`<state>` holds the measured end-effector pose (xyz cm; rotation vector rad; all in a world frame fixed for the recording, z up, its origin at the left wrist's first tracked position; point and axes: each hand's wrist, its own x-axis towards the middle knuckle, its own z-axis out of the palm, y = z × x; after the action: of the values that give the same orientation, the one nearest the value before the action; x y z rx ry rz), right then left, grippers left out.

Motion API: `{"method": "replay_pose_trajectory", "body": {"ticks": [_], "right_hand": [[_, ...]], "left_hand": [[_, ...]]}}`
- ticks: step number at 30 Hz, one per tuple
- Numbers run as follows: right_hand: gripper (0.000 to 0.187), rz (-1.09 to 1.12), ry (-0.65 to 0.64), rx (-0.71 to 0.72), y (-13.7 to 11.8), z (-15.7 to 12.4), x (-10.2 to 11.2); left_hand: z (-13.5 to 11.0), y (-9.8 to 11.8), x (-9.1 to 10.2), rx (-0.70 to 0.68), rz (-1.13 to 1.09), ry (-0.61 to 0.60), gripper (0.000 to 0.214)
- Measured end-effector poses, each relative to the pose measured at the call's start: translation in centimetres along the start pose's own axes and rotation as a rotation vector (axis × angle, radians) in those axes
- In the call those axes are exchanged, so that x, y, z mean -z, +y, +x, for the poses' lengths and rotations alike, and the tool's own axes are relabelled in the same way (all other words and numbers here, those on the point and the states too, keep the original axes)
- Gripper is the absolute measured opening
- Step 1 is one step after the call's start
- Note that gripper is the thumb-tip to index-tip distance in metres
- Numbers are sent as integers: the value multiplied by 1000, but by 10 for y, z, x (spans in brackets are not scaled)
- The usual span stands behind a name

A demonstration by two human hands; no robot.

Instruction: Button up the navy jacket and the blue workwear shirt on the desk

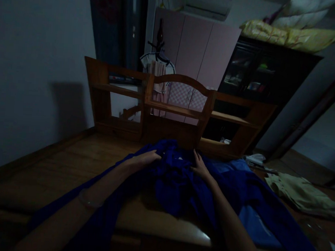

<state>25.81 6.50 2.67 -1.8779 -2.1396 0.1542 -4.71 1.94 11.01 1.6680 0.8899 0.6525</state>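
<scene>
A deep blue long-sleeved garment point(169, 190) lies bunched on the wooden desk top point(109, 148). One sleeve stretches toward the lower left beneath my left forearm, the other toward the lower right. My left hand point(151, 156) grips the garment's left upper part, its fingers partly sunk in the cloth. On the opposite side of the bunched middle, my right hand point(200, 167) rests against the fabric with thumb and forefinger apart. Under the right sleeve lies a lighter blue cloth point(254, 221). Dim light hides the fine folds.
A wooden shelf unit point(176, 110) rises along the desk's back edge. To the right lies a folded beige cloth point(302, 192). A plain wall point(41, 57) bounds the left. Behind are pink wardrobe doors point(195, 47), clothes on a rack point(158, 70) and a dark cabinet point(284, 72).
</scene>
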Motion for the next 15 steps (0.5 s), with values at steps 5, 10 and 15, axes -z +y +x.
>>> {"method": "replay_pose_trajectory", "body": {"ticks": [5,10,15], "right_hand": [[84,-130,-182,61,-25,16,15],[49,-214,-153,57,-51,10,20],[39,-180,29,7,-64,2,57]], "left_hand": [[-63,19,37,33,299,-473,15],[-87,-4,50,107,518,-385,42],[-88,-35,76,4,705,228,100]]}}
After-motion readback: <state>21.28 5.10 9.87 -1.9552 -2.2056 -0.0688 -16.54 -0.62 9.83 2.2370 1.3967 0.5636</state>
